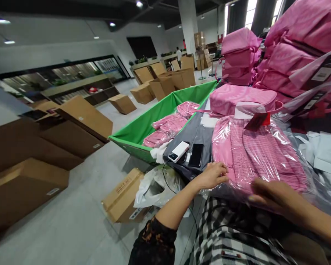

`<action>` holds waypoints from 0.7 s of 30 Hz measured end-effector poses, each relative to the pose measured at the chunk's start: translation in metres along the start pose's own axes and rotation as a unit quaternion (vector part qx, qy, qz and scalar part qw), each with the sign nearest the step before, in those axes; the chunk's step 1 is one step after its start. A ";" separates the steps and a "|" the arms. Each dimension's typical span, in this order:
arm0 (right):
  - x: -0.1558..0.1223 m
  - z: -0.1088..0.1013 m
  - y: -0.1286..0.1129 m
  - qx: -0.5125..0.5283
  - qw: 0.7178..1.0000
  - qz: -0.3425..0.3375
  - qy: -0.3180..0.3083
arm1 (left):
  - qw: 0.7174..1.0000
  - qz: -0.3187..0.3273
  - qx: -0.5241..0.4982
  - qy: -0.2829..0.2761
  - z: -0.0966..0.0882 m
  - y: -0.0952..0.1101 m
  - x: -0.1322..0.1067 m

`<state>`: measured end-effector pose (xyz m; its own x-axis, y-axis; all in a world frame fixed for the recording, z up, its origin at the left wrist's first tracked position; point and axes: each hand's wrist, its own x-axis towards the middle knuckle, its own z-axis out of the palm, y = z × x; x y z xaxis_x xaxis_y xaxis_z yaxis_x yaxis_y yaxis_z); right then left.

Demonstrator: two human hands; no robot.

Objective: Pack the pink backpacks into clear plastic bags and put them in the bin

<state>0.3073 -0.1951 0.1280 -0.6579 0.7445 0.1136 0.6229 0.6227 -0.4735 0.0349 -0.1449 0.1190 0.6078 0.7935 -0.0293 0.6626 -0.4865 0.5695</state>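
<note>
A pink backpack (253, 151) lies flat in a clear plastic bag (288, 167) on the dark table in front of me. My left hand (213, 176) is at the near left corner of the bag, its fingers bent and closed on the plastic. Over the near edge of the bag is my right hand (270, 195), smeared by motion, so its fingers' grip does not show clearly. A red tag (257, 121) and a white tag (248, 110) rest at the far end of the bagged backpack. Just beyond sits another pink bag (241, 98) without plastic.
Left of the table, a green-lined bin (127, 141) holds several wrapped pink bags (172, 123). A white power bank (178, 152) and a black phone (196, 155) lie by the table edge. Stacked pink backpacks (298, 70) rise at right. Cardboard boxes (24, 184) stand on the floor.
</note>
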 end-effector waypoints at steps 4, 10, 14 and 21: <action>0.092 -0.010 -0.003 -0.158 0.981 0.000 -0.114 | 1.000 0.007 0.012 -0.005 0.002 0.000 0.001; 0.093 -0.036 0.027 -0.278 0.955 0.085 -0.058 | 1.000 0.009 -0.003 0.004 0.002 -0.004 -0.001; 0.067 -0.016 0.001 -0.179 0.983 0.021 -0.023 | 1.000 0.012 -0.017 -0.001 0.004 -0.004 -0.002; 0.083 0.039 -0.026 -0.181 0.978 0.086 -0.054 | 0.992 0.011 -0.122 0.030 -0.010 -0.010 -0.002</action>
<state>0.2201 -0.1585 0.1156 -0.5585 0.8284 -0.0424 0.8247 0.5490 -0.1355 0.0227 -0.1385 0.1214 0.5885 0.8080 0.0297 0.5192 -0.4058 0.7522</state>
